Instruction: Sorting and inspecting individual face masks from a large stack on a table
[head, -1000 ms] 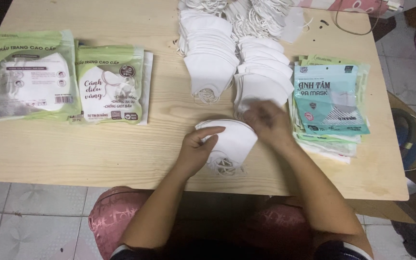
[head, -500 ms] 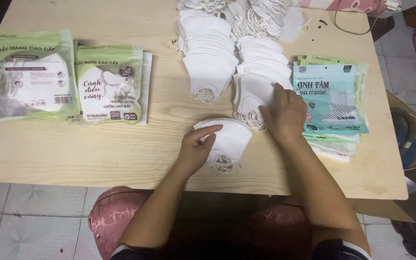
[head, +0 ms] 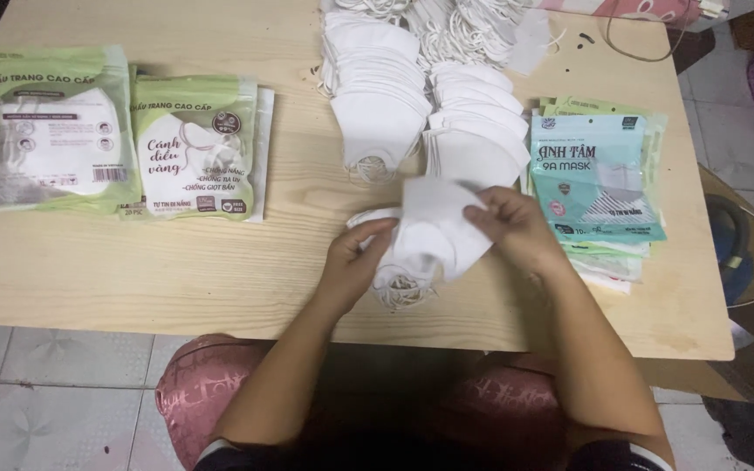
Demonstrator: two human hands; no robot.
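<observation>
A pale wooden bench (head: 220, 279) fills most of the view, with grey floor tiles (head: 37, 392) showing at its near edge and a pink cushioned seat (head: 207, 392) under the person.

On the far left lies a large green packet (head: 45, 131) with a white mask visible through its window, and just to its right, touching it, a second green and white packet (head: 198, 148).

At the far middle of the bench two fanned piles of white masks run side by side: the left pile (head: 377, 96) and the right pile (head: 477, 131), their ear loops tangled at the far end.

To the right sits a stack of teal packets (head: 599, 183), with more flat packets beneath it.

Near the middle, in front of the piles, a small heap of white masks (head: 403, 275) rests on the bench.

The left hand (head: 355, 262) presses on this heap at its left side, fingers curled on the top edge.

The right hand (head: 517, 231) holds a single white mask (head: 438, 222), its grip pinched shut on the mask's right edge, lifting it slightly over the heap, just in front of the right pile.
</observation>
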